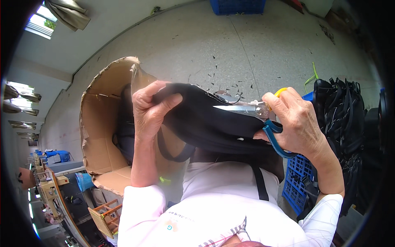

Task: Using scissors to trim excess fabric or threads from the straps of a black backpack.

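Fingers: left hand (149, 108) pinched black fabric (197, 117), ten o'clock; right hand (294, 117) gripped scissors (256, 110), three o'clock. Fabric spanned centre. Judged best: cloth taut, blades clear of fingertips.

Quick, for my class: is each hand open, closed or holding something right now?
Left hand: closed, gripping the long black fabric piece by its edge.
Right hand: holding the metal-bladed scissors with yellow and teal handles.
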Demonstrator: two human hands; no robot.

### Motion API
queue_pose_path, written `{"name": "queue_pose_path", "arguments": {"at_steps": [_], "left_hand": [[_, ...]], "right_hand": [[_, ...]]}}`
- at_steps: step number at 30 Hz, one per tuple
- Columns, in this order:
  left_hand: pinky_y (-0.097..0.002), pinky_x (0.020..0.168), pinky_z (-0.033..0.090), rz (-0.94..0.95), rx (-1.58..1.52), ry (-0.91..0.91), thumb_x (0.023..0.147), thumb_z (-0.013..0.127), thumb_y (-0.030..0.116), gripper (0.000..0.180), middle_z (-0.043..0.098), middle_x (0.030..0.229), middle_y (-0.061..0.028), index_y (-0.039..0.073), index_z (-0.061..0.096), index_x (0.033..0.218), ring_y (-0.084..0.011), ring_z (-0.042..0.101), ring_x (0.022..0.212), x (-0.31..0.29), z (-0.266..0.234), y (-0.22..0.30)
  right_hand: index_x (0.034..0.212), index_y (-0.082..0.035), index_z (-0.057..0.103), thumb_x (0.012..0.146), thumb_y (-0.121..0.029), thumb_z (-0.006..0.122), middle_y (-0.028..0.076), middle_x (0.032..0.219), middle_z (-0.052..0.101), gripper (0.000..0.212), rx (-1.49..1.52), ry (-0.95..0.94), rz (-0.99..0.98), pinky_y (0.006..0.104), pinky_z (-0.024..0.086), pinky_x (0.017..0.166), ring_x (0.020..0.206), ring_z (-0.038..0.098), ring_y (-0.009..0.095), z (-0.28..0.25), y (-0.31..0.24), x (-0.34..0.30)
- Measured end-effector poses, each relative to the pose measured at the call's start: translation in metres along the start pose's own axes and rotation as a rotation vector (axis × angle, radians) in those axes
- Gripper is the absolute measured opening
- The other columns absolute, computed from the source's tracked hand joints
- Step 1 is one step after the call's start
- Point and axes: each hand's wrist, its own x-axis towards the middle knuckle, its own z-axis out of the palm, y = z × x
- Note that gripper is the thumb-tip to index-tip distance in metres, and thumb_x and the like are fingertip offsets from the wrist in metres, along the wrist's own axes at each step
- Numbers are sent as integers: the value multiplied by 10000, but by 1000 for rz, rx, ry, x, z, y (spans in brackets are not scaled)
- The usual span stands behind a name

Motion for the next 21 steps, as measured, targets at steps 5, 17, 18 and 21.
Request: {"name": "queue_pose_path", "arguments": {"at_steps": [5, 17, 18, 21], "left_hand": [[-181, 617, 436, 40, 29, -12, 709, 715, 2, 144, 628, 726, -7, -7, 654, 839, -58, 540, 658, 1, 2, 2], [-183, 619, 442, -105, 0, -84, 713, 712, 4, 140, 624, 720, -10, -9, 651, 838, -60, 544, 668, 7, -1, -5], [-181, 617, 445, -127, -35, -73, 712, 713, 3, 143, 623, 718, -8, -8, 650, 840, -58, 546, 667, 9, 1, -2], [-181, 606, 449, -98, 9, -96, 715, 699, -15, 129, 617, 704, 1, -7, 646, 832, -53, 544, 649, 18, 8, 1]], "right_hand": [[886, -36, 567, 525, -315, 827, 79, 644, 517, 525, 34, -2, -16, 290, 446, 495, 610, 533, 218, 3, 6, -1], [872, -19, 550, 602, -311, 791, 70, 587, 475, 465, 146, 55, -3, 310, 408, 469, 521, 492, 213, 19, 12, -12], [872, -19, 550, 602, -311, 791, 70, 587, 475, 465, 139, 56, -2, 310, 408, 469, 521, 492, 213, 14, 12, -11], [942, -48, 553, 675, -345, 756, 67, 578, 477, 448, 410, 22, 152, 301, 424, 528, 528, 499, 186, 5, 11, -10]]}}
